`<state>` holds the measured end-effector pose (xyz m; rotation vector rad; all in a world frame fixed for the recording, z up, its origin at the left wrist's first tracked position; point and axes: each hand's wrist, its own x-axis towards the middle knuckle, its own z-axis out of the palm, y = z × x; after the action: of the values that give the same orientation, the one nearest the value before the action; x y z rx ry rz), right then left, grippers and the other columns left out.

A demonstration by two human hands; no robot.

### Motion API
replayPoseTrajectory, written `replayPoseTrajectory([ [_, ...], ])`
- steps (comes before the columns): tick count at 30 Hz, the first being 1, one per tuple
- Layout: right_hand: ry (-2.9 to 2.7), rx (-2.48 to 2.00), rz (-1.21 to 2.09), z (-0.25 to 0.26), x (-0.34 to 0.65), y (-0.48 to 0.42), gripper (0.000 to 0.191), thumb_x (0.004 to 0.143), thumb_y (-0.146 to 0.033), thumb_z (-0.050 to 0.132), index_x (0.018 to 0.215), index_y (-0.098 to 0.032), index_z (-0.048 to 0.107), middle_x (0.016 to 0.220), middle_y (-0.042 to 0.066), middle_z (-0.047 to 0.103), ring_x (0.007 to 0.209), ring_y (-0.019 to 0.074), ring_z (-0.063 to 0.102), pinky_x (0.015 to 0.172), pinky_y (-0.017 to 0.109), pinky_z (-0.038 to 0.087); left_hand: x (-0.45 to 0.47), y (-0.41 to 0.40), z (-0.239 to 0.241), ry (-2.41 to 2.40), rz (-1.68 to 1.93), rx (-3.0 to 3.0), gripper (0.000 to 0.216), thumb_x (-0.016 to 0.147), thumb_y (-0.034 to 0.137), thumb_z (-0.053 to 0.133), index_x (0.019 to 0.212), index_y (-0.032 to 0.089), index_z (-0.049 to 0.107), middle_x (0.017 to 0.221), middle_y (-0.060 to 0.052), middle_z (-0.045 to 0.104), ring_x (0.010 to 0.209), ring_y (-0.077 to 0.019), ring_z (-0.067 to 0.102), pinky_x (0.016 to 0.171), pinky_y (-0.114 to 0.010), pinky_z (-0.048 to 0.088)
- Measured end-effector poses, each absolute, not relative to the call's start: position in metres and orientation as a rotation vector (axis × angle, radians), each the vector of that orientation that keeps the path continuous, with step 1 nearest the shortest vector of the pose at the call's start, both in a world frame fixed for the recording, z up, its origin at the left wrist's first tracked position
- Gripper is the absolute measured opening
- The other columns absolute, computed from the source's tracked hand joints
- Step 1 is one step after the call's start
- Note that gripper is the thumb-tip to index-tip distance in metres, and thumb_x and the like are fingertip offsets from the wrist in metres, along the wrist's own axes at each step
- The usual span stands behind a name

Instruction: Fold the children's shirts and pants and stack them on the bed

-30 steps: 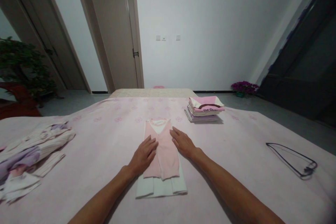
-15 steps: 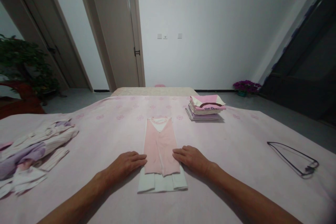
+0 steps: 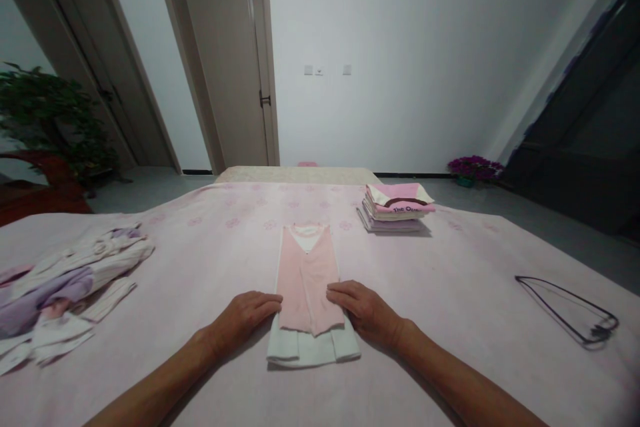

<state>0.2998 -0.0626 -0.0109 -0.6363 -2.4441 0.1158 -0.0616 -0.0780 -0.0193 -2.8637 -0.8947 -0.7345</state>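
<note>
A child's pink-and-white top (image 3: 307,280) lies face up in the middle of the bed, its sides folded into a long strip with the neckline away from me. My left hand (image 3: 250,312) grips its left edge below the middle, fingers together on the pink cloth. Opposite it, my right hand (image 3: 364,307) holds the right edge in the same way, fingertips on the pink front. Both thumbs are hidden. The white lower hem is raised slightly, with a thin shadow under its left corner.
A stack of folded clothes (image 3: 397,209) stands at the back right. Rumpled clothes (image 3: 75,287) are heaped on the left. A black wire hanger-like loop (image 3: 570,307) rests on the right of the pink floral sheet (image 3: 215,247). Beyond are a door (image 3: 225,67) and purple flowers (image 3: 475,167).
The top's lower end has shortened a little and its hem has risen slightly between my hands. My right fingers sit slightly further in over the cloth. The whole view has shifted slightly.
</note>
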Motion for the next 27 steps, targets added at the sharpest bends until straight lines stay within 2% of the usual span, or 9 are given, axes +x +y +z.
replayPoseTrajectory([
  [8,-2.557,-0.711,0.117,0.006,0.297,-0.073,0.041,0.093,-0.027,0.052,0.133,-0.019,0.056,0.125,0.014,0.066,0.109,0.0262,0.060,0.096,0.045,0.047,-0.054,-0.084,-0.011,-1.044,-0.829,-3.056,0.026,0.101,0.014,0.045,0.122,0.024,0.058,0.127,-0.008,0.069,0.114,-0.0154,0.066,0.098,-0.031,0.056],
  [13,-2.584,-0.765,0.054,0.010,0.298,-0.075,0.041,0.092,-0.030,0.052,0.131,-0.021,0.059,0.128,0.011,0.068,0.125,0.0296,0.053,0.108,0.050,0.039,-0.049,-0.083,-0.009,-1.015,-0.870,-3.051,0.033,0.096,0.011,0.048,0.125,0.023,0.059,0.124,-0.011,0.067,0.111,-0.0168,0.065,0.094,-0.030,0.056],
  [16,-2.588,-0.698,0.079,0.004,0.301,-0.071,0.041,0.095,-0.031,0.048,0.133,-0.021,0.058,0.129,0.012,0.067,0.128,0.0260,0.054,0.114,0.049,0.035,-0.043,-0.080,-0.011,-1.012,-0.850,-2.974,0.027,0.093,0.015,0.054,0.117,0.022,0.064,0.114,-0.011,0.070,0.103,-0.0190,0.065,0.090,-0.033,0.055],
  [20,-2.483,-0.679,0.232,-0.010,0.305,-0.065,0.039,0.100,-0.035,0.043,0.134,-0.021,0.058,0.126,0.013,0.069,0.120,0.0225,0.062,0.108,0.044,0.043,-0.038,-0.077,-0.005,-1.037,-0.899,-2.886,0.024,0.095,0.020,0.049,0.105,0.024,0.071,0.101,-0.008,0.075,0.109,-0.0232,0.064,0.101,-0.043,0.048],
  [22,-2.375,-0.744,0.381,-0.013,0.304,-0.062,0.040,0.102,-0.039,0.039,0.128,-0.022,0.063,0.124,0.013,0.071,0.115,0.0231,0.065,0.103,0.042,0.047,-0.037,-0.074,0.001,-1.098,-0.949,-2.949,0.025,0.097,0.028,0.048,0.103,0.024,0.072,0.101,-0.008,0.075,0.110,-0.0244,0.064,0.103,-0.043,0.045],
  [24,-2.233,-0.891,0.584,-0.011,0.299,-0.057,0.043,0.103,-0.042,0.034,0.121,-0.021,0.067,0.119,0.012,0.072,0.109,0.0237,0.066,0.098,0.040,0.049,-0.035,-0.070,0.006,-1.307,-1.025,-3.035,0.033,0.098,0.038,0.044,0.100,0.022,0.072,0.098,-0.008,0.075,0.099,-0.0231,0.066,0.094,-0.037,0.049],
  [27,-1.951,-1.180,0.816,-0.006,0.286,-0.044,0.047,0.102,-0.047,0.035,0.108,-0.017,0.070,0.105,0.012,0.074,0.096,0.0247,0.067,0.087,0.038,0.051,-0.028,-0.055,0.007,-1.870,-1.178,-2.943,0.047,0.098,0.049,0.038,0.086,0.017,0.070,0.080,-0.006,0.070,0.078,-0.0207,0.063,0.070,-0.029,0.048],
])
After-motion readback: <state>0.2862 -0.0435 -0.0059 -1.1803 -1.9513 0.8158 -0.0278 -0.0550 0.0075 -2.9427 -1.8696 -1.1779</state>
